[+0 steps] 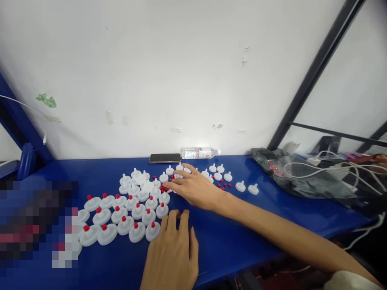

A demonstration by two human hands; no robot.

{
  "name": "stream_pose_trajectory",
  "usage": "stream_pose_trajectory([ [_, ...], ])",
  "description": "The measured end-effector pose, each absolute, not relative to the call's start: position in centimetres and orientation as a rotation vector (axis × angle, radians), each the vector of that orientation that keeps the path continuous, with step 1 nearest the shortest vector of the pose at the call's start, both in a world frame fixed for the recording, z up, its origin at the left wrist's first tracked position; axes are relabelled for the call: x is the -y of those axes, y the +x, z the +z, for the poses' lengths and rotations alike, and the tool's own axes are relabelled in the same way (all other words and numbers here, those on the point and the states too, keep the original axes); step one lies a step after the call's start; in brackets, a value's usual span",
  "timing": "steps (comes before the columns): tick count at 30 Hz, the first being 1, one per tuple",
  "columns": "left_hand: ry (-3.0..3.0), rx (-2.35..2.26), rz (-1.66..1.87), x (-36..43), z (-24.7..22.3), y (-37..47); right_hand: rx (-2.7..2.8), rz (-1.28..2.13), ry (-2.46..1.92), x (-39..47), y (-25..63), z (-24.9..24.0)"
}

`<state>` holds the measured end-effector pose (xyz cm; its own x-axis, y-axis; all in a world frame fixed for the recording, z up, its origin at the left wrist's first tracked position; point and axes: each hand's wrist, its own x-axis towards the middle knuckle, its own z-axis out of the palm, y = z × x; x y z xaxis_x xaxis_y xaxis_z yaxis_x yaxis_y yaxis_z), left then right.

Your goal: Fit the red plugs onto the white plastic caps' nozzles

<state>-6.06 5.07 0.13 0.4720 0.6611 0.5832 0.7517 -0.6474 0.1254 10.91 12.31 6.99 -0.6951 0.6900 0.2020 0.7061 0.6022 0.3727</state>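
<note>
My right hand (196, 187) reaches across the table with its fingers stretched out and apart. Its fingertips are over white spouted caps (163, 177) and a small heap of red tips (164, 188); whether they touch any is hidden. Closer to me, my left hand (173, 253) rests with fingers slightly bent and the thumb apart, holding nothing visible. Just beyond its fingertips stands a white spouted cap with a red tip (152, 231). Several such red-tipped caps (123, 225) form rows on the left. Behind them, plain white caps (134, 190) are crowded together.
A phone (165, 158) and a clear bottle (199, 153) lie along the wall. More plain caps (240, 186) and loose red tips (223, 186) are scattered right. A dark plastic bag (290, 181) with white cables (320, 164) covers the blue table's (242, 229) right end.
</note>
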Motion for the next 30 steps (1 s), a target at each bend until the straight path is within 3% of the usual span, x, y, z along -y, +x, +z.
stream_pose_trajectory([
  [10, -2.572, 1.336, -0.914, -4.9, 0.8, -5.8, 2.604, -0.611, -1.340, -8.7, 13.0, 8.0],
  [24, -2.569, 1.329, -0.865, -5.1, 0.3, -5.8, 2.867, -0.686, -1.094, -12.8, 12.1, 7.4],
  [30, -2.540, 1.341, -0.976, -5.2, -0.2, -5.9, 2.509, -0.336, -1.191, -9.9, 13.6, 7.8],
])
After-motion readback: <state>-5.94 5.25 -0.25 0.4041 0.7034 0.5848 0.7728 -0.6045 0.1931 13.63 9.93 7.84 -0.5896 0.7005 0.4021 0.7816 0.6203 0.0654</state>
